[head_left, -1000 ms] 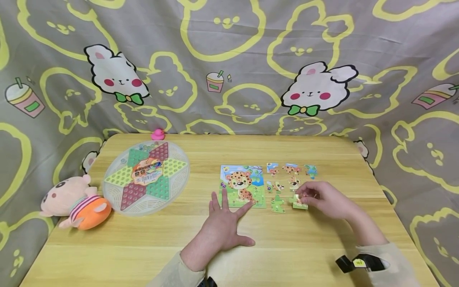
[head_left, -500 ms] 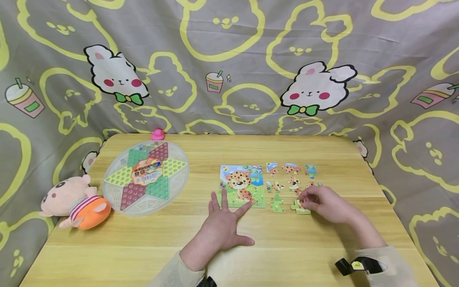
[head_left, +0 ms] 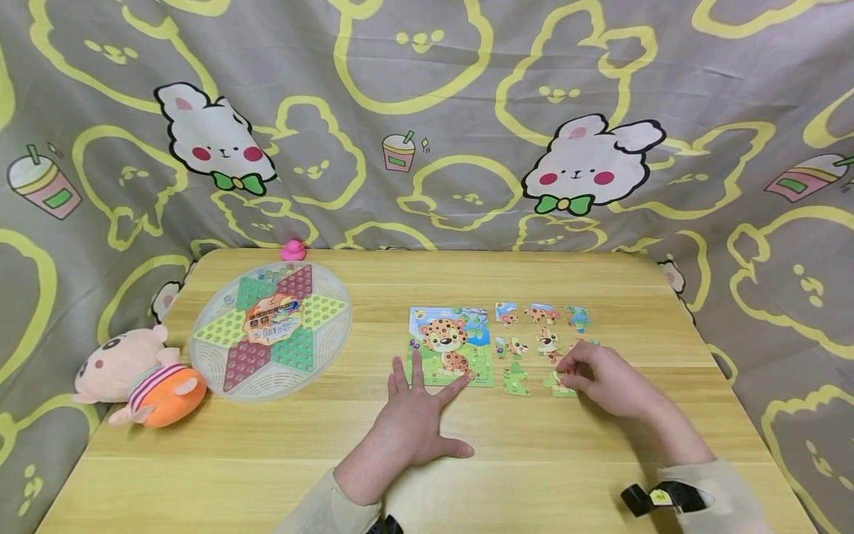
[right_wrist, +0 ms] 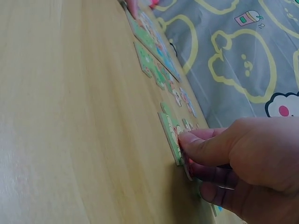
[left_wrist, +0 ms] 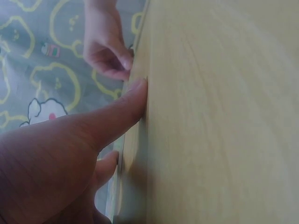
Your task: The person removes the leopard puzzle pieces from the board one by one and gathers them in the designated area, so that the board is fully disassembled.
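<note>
My left hand [head_left: 415, 426] lies with fingers spread, its fingertips on the lower edge of a square leopard puzzle picture [head_left: 450, 337]. The left thumb [left_wrist: 124, 105] stretches over the wood in the left wrist view. To the right, my right hand [head_left: 610, 378] pinches a green puzzle piece [head_left: 563, 387] low over the table, in the bottom row of loose pieces. Thumb and fingers meet at its edge in the right wrist view, where the piece [right_wrist: 170, 135] looks slightly tilted. Left of it lies another green piece [head_left: 516, 380]. Part of the right-hand column is hidden behind the right hand.
Several loose puzzle pieces [head_left: 542, 315] lie in rows right of the picture. A round Chinese checkers board [head_left: 333, 356] sits at the left, with a plush toy [head_left: 143, 378] beside it. A pink rubber duck [head_left: 293, 251] is at the table's back edge, before a patterned curtain [head_left: 460, 96].
My right hand has moved the green puzzle piece slightly to the right and lower, away from its neighbour on the left. The left hand has kept still.
</note>
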{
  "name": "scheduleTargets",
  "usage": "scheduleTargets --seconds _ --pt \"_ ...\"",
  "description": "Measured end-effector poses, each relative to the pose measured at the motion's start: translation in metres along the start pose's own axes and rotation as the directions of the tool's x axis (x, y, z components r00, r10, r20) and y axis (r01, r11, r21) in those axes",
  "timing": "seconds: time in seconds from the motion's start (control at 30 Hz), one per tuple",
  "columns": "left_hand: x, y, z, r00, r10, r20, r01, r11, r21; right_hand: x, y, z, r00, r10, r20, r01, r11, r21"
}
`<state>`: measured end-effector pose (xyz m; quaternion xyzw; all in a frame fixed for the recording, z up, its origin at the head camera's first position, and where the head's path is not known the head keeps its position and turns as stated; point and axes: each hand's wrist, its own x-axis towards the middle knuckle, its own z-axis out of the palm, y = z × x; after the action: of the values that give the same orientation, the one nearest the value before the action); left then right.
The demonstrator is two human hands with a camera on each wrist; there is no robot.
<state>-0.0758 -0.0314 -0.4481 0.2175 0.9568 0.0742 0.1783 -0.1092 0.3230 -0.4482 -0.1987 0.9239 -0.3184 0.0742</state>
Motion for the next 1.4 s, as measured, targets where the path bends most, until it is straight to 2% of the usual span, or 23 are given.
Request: scheduleTargets --seconds 0.3,0.53,0.83,1.13,1.4 --pt "0.000 0.001 0.000 1.000 -0.002 0.003 0.002 1.000 0.011 0.006 -0.006 0.001 0.997 -0.024 -0.078 0.024 1.000 -0.002" --pt "-0.001 0.000 0.001 1.000 -0.003 -0.004 0.003 1.000 0.010 0.022 -0.022 0.003 1.000 -0.021 -0.016 0.022 0.998 0.060" --pt "-0.001 -0.001 0.002 1.000 0.008 -0.017 -0.008 1.000 -0.007 0.044 -0.039 0.008 0.999 -0.033 0.021 0.032 0.998 0.056" --pt "-0.001 -0.001 -0.001 1.000 0.026 -0.013 -0.025 0.999 0.029 0.065 -0.054 0.020 0.994 -0.088 0.059 0.085 0.995 0.056" --pt "-0.001 -0.001 -0.003 0.999 0.037 -0.010 -0.037 0.998 0.049 0.080 -0.067 0.041 0.984 -0.145 0.102 0.148 0.989 -0.025"
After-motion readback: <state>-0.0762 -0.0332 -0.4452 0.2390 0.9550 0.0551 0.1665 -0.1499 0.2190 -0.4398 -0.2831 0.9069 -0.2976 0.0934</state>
